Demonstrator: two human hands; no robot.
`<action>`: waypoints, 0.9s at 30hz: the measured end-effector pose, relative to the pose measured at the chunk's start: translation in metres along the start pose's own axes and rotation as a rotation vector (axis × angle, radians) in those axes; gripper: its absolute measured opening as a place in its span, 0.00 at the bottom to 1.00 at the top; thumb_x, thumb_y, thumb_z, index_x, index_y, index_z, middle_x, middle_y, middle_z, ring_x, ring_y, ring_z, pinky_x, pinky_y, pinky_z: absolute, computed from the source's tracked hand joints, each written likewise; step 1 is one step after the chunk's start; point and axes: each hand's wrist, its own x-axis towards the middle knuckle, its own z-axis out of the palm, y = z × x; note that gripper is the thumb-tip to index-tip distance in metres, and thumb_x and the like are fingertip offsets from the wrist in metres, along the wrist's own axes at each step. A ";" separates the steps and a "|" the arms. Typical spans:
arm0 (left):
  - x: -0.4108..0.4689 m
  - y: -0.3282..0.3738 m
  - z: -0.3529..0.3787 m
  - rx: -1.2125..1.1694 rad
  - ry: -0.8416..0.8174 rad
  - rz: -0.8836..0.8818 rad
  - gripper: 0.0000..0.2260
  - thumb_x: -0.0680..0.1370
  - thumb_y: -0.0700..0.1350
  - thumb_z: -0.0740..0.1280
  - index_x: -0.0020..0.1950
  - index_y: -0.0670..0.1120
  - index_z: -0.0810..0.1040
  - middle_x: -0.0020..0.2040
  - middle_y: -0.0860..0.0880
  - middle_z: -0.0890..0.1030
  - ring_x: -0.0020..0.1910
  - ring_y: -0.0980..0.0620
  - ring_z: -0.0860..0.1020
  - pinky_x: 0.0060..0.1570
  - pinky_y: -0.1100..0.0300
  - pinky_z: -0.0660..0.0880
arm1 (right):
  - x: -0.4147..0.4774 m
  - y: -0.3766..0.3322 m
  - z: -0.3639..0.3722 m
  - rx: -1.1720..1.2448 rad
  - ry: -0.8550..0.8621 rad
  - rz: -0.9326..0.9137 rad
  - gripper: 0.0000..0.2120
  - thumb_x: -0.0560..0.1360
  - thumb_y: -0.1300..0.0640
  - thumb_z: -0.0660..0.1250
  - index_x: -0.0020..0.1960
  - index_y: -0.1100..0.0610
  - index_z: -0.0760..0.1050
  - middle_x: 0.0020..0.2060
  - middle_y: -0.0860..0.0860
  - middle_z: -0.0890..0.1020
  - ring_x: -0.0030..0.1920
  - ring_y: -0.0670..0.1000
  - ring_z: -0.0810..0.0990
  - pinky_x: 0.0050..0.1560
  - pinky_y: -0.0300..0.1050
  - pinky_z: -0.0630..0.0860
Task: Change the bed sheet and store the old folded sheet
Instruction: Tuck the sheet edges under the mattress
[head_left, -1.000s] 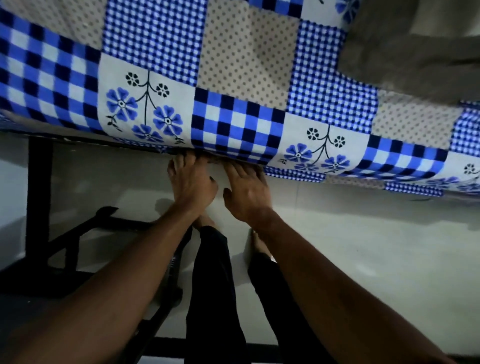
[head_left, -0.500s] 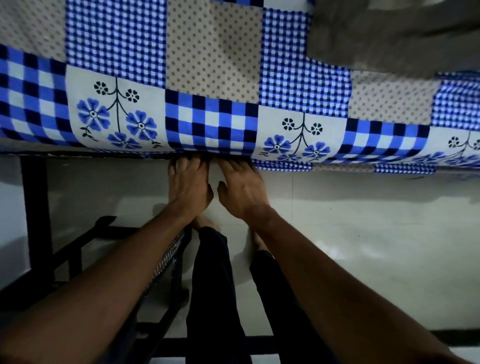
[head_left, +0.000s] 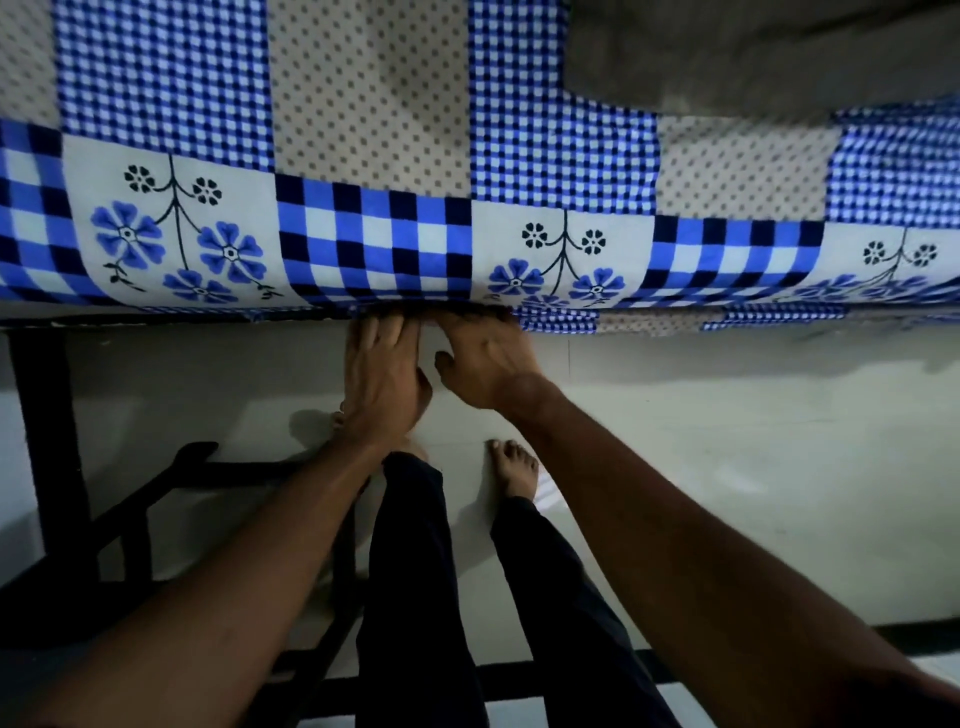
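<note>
**Q:** Far left, under the bed's near edge?

**A:** A black bed leg (head_left: 36, 415) drops to the pale floor (head_left: 753, 441). A low black frame (head_left: 156, 493) sits on the floor beside it, and your left forearm crosses in front of part of it.

**Q:** Where is the sheet?

**A:** The blue patchwork sheet (head_left: 374, 244) is spread over the bed and wraps down over the near edge. It has check, dot and flower panels. Left of your hands its hem lies flat under the edge. Right of them a narrow strip hangs below it.

**Q:** Left hand?

**A:** Your left hand (head_left: 384, 374) is back-up at the middle of the near edge. Its fingers (head_left: 374, 332) are straight and close together, with the tips against the sheet's lower fold. They clamp nothing.

**Q:** Right hand?

**A:** Your right hand (head_left: 488, 364) is just beside the left, with the thumbs nearly meeting. Its fingers (head_left: 467, 327) reach flat under the hem and the thumb is spread wide. The tips are hidden under the cloth, so I can't tell whether they curl.

**Q:** Below the hands?

**A:** Dark trousers (head_left: 415, 571), and your bare right foot (head_left: 511, 467) is on the floor. The left foot is mostly hidden.

**Q:** Far right corner?

**A:** A grey cloth (head_left: 753, 47) lies on top of the sheet, well apart from both hands.
</note>
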 end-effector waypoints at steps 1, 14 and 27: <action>0.005 0.001 -0.001 0.038 -0.014 -0.011 0.26 0.62 0.37 0.75 0.60 0.41 0.79 0.58 0.43 0.79 0.59 0.38 0.74 0.62 0.39 0.72 | -0.007 0.004 0.003 0.008 0.027 -0.017 0.31 0.73 0.53 0.67 0.75 0.50 0.66 0.71 0.52 0.73 0.73 0.58 0.67 0.74 0.58 0.61; -0.010 0.026 0.001 -0.092 0.075 0.047 0.30 0.67 0.38 0.65 0.71 0.39 0.74 0.68 0.42 0.76 0.68 0.40 0.72 0.69 0.39 0.67 | -0.002 0.014 -0.006 -0.018 0.002 0.157 0.35 0.71 0.51 0.66 0.77 0.47 0.62 0.75 0.50 0.68 0.76 0.54 0.64 0.76 0.64 0.53; 0.007 0.053 0.001 -0.083 -0.006 0.049 0.30 0.67 0.42 0.65 0.70 0.42 0.74 0.63 0.43 0.78 0.63 0.39 0.73 0.69 0.41 0.67 | -0.022 0.046 -0.006 -0.140 0.045 0.184 0.35 0.70 0.52 0.67 0.76 0.50 0.63 0.72 0.50 0.72 0.76 0.55 0.62 0.77 0.63 0.50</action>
